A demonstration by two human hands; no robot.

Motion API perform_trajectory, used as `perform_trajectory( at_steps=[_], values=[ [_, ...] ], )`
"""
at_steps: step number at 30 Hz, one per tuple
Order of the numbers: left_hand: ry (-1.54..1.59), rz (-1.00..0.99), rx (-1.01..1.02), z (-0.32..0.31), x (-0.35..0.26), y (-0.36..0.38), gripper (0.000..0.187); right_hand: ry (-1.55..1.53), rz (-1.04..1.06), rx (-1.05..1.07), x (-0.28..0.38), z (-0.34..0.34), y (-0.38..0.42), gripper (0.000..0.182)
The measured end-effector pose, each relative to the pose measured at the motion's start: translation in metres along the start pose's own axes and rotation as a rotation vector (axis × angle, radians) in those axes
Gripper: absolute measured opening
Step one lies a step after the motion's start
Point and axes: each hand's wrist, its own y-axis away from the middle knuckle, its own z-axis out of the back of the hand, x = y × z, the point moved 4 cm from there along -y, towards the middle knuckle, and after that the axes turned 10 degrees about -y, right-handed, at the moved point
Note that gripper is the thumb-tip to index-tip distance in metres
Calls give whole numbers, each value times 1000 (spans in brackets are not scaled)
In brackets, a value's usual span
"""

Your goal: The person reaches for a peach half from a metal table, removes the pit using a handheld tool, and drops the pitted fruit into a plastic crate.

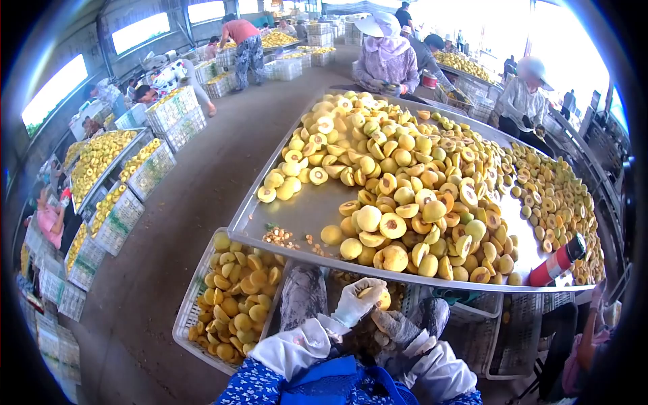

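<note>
My left hand [356, 304], in a white glove, is closed round a yellow peach piece [383, 300] just below the table's front edge. My right hand [397, 328], in a dirty grey glove, is close beside it on the right with its fingers curled. Whatever those fingers hold, if anything, is hidden. Both hands are above my lap. In front of them, a heap of halved yellow peaches [405, 196], several with pits showing, covers much of the metal table [297, 209]. Small pits and scraps [278, 236] lie near its front left edge.
A white crate [185, 312] full of peach halves stands at my left knee. A red bottle-like object with a black end [555, 262] lies on the table's right. Dark crates [516, 337] are below right. Co-workers [385, 61] work across the table; stacked crates [177, 121] line the left.
</note>
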Motion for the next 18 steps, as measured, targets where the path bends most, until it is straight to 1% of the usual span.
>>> perform_trajectory(
  at_steps=[1, 3, 4, 5, 6, 7, 8, 9, 11, 13, 15, 16, 18],
  values=[
    [77, 30, -79, 2, 3, -2, 21, -116, -1, 7, -7, -3, -1, 40],
    [236, 97, -237, 11, 18, -6, 24, 35, 334, -51, -12, -6, -13, 35],
    [499, 207, -239, 16, 33, -9, 29, 111, 496, -82, -17, -7, -18, 33],
    [504, 162, -275, 24, 36, -11, 29, 190, 658, -110, -17, -10, -18, 31],
    [459, 120, -368, 32, 40, -11, 29, 104, 552, -167, -18, -13, -14, 28],
    [410, 82, -458, 40, 43, -12, 29, 109, 519, -159, -25, -11, -15, 29],
    [260, 9, -593, 43, 20, -7, 27, 112, 484, -151, -35, -6, -18, 29],
    [269, 131, -503, 52, 25, -10, 33, 117, 450, -142, -46, 0, -23, 30],
    [147, 0, -592, 65, 12, -10, 34, 123, 424, -241, -63, 15, -36, 27],
    [390, -97, -466, 88, 45, -26, 34, 56, 360, -283, -51, 5, -28, 26],
    [489, -142, -295, 31, -70, 21, 33, 101, 432, -277, -45, 1, -18, 24],
    [-19, -213, -360, 30, -77, 23, 32, 128, 476, -270, -39, 0, -17, 23],
    [371, -84, -239, 40, -53, 14, 29, 144, 560, -272, -33, -4, -15, 21]
  ],
)
